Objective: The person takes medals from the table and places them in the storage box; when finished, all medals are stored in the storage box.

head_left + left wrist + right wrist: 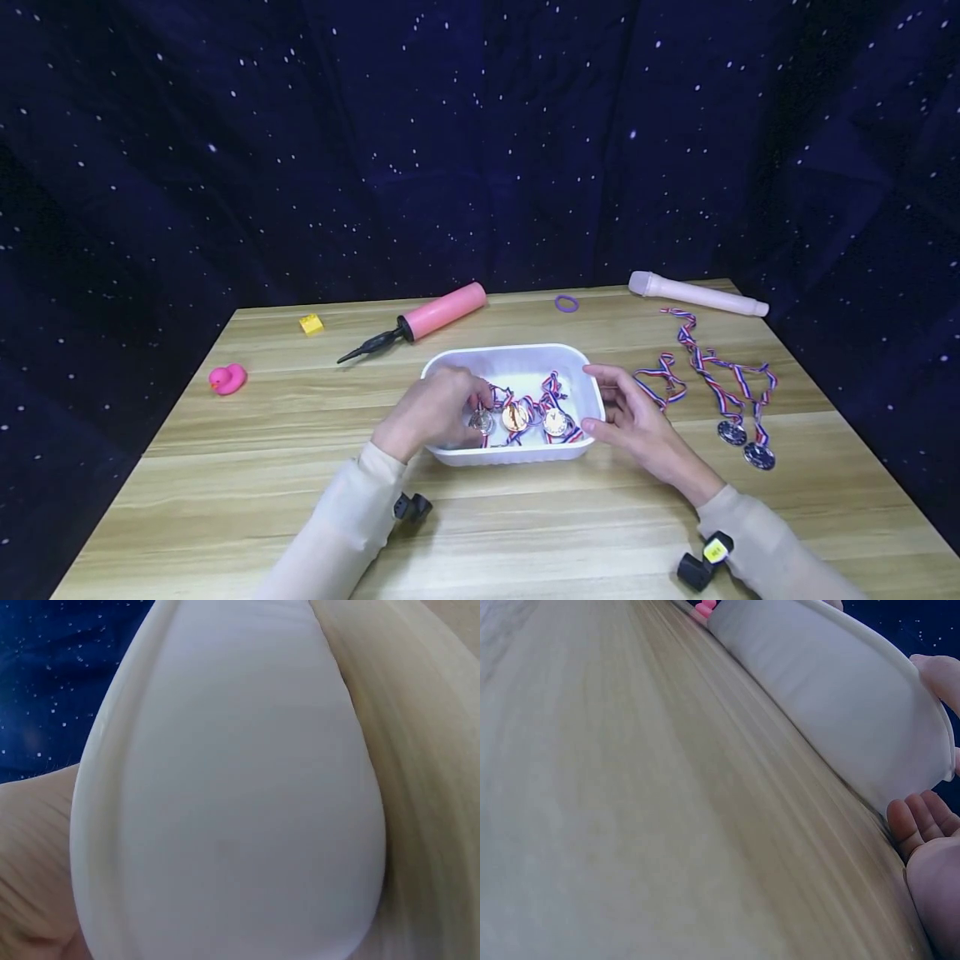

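Note:
A white plastic tub (495,457) stands in the middle of the wooden table, holding several medals on red, white and blue ribbons. My left hand (442,408) reaches over its left side, and its thumb and fingers pinch a silver medal (482,421) inside. Beside that lie a gold-coloured medal (515,417) and a paler one (556,422). My right hand (633,421) holds the tub's right end, thumb and forefinger at the rim and the other fingers curled against the outer wall. The tub's outer side (247,787) fills the left wrist view, hiding the left fingers there.
To the right lie two dark silver medals (759,455) with ribbons and a separate ribbon (663,382). Along the back are a pink microphone (697,295), a purple ring (566,303) and a pink hand pump (442,312). A yellow block (311,324) and pink rubber duck (228,379) sit left.

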Tool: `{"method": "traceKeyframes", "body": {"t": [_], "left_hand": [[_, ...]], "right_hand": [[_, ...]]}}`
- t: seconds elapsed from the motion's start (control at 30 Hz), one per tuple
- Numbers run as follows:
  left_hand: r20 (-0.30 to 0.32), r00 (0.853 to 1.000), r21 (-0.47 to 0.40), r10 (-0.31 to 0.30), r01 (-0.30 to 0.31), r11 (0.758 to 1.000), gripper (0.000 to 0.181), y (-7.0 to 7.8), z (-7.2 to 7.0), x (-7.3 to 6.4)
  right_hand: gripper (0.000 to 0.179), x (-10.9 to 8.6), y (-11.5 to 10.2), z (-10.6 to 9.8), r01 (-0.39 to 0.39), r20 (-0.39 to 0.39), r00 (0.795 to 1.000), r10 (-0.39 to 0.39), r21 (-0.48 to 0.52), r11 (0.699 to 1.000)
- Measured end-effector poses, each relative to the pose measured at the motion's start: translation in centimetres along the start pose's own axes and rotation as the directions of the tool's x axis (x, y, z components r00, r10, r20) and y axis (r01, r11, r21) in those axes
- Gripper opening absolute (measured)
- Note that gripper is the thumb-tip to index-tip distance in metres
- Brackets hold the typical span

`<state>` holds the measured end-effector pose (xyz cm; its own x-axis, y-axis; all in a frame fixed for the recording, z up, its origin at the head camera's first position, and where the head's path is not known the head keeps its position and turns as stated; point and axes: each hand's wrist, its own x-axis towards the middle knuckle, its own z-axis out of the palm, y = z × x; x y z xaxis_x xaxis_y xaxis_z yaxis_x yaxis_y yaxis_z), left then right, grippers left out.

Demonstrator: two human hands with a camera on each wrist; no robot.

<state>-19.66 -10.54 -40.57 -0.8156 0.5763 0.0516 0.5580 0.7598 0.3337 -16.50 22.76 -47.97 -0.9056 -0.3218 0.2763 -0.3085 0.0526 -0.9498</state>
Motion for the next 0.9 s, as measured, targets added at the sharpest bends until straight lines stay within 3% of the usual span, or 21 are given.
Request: {"method": "traceKeyframes", "body": {"t": [0.17, 0.3, 0.37, 0.47, 0.57, 0.67, 0.8, 0.9], "left_hand": [[-0.009, 1.0, -0.002, 0.002, -0.002, 1.0, 0.042, 0.2, -0.8, -0.2], [-0.118, 0.993, -0.061, 0.021, -0.028, 0.998, 0.041, -0.2, -1.9, -0.6], [-0.212, 0.977, -0.107, 0.023, -0.047, 0.993, 0.041, -0.6, -2.5, -0.9], [-0.351, 0.937, -0.185, 0.001, -0.07, 0.98, 0.046, -1.4, -2.8, -1.5], [-0.433, 0.901, -0.273, -0.021, -0.108, 0.956, 0.053, -2.4, -2.7, -2.1], [-0.466, 0.884, -0.356, -0.039, -0.147, 0.923, 0.059, -3.4, -2.2, -2.8], [-0.471, 0.877, -0.476, -0.098, -0.159, 0.865, 0.061, -4.7, -1.2, -3.8], [-0.437, 0.887, -0.563, -0.148, -0.142, 0.814, 0.062, -5.5, -0.2, -4.5]], "right_hand": [[0.076, 0.0, 0.1, -0.1, 0.0, -0.001, 1.0, 0.0, -0.002, 1.0], [0.075, 0.0, 0.2, -0.1, 0.001, -0.003, 1.0, -0.001, -0.005, 1.0], [0.075, 0.0, 0.2, -0.1, 0.001, -0.002, 1.0, -0.001, -0.005, 1.0], [0.075, 0.0, 0.1, -0.1, -0.001, -0.001, 1.0, 0.001, -0.005, 1.0], [0.075, 0.0, 0.1, 0.0, -0.002, -0.003, 1.0, 0.002, -0.004, 1.0], [0.075, 0.0, 0.1, 0.0, -0.001, -0.003, 1.0, 0.001, -0.004, 1.0], [0.075, 0.0, 0.1, 0.0, 0.003, -0.002, 1.0, -0.003, -0.003, 1.0], [0.075, -0.1, 0.2, -0.1, 0.004, -0.004, 1.0, -0.004, -0.009, 1.0]]}}
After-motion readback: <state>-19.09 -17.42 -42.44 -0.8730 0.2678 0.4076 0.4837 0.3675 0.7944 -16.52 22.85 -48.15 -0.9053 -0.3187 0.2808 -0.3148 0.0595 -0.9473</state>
